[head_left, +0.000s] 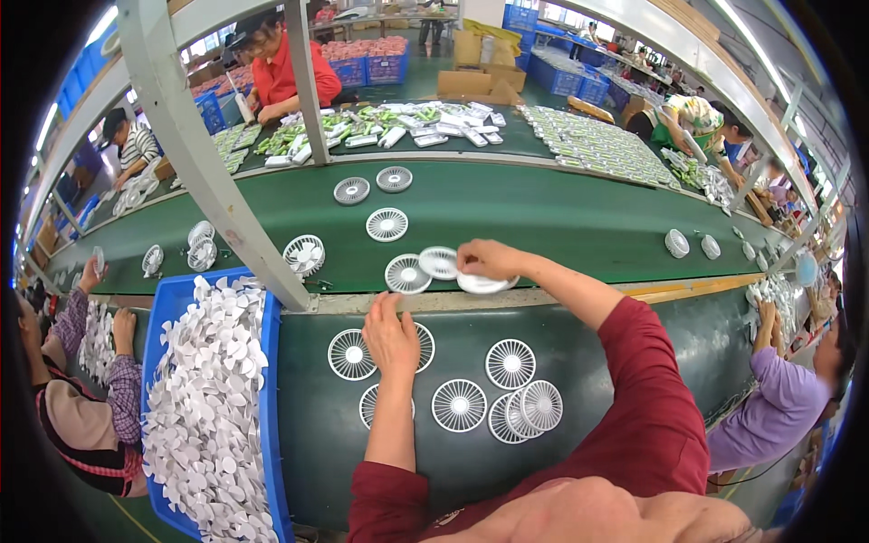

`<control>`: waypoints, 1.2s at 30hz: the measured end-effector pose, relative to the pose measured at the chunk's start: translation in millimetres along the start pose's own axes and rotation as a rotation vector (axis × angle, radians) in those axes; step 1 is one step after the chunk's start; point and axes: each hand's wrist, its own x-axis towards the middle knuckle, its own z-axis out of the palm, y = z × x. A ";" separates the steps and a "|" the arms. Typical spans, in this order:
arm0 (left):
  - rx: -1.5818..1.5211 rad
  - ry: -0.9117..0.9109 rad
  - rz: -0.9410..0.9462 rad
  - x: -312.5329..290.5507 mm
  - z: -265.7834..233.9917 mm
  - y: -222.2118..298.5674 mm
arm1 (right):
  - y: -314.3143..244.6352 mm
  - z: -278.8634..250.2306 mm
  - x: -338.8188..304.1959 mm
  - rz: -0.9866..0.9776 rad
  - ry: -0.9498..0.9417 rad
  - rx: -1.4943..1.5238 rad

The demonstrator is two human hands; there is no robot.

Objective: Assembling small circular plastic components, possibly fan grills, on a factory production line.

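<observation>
My right hand (490, 260) reaches over the near edge of the green conveyor belt (579, 226), its fingers closed on a white fan grille (487, 285) that is blurred by motion. Two more round grilles, one (438, 262) overlapping another (405, 275), lie just left of it. Fingers stretched out, my left hand (391, 335) is over the dark green bench, partly covering a grille (423, 347). Another grille (351, 354) lies beside its fingers, and one (369, 407) is partly behind my wrist. Farther right are single grilles (459, 404) (510, 364) and an overlapping stack (541, 405).
A blue bin (272, 362) full of white fan blades (204, 398) stands at my left, near a metal post (208, 154). More grilles (386, 224) lie on the belt. Green and white parts (434, 122) cover the far bench. Co-workers sit on both sides and opposite.
</observation>
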 end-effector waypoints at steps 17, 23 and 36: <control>0.014 -0.001 0.034 9.3 6.0 16.6 | 57.3 -44.8 197.4 -0.092 0.219 -0.500; 0.000 0.017 0.050 3.7 -3.0 14.3 | 40.4 1.0 210.4 0.203 0.294 -0.439; -0.302 -0.197 0.016 9.9 -7.9 13.8 | -44.6 -19.0 -43.9 -0.198 0.154 -0.269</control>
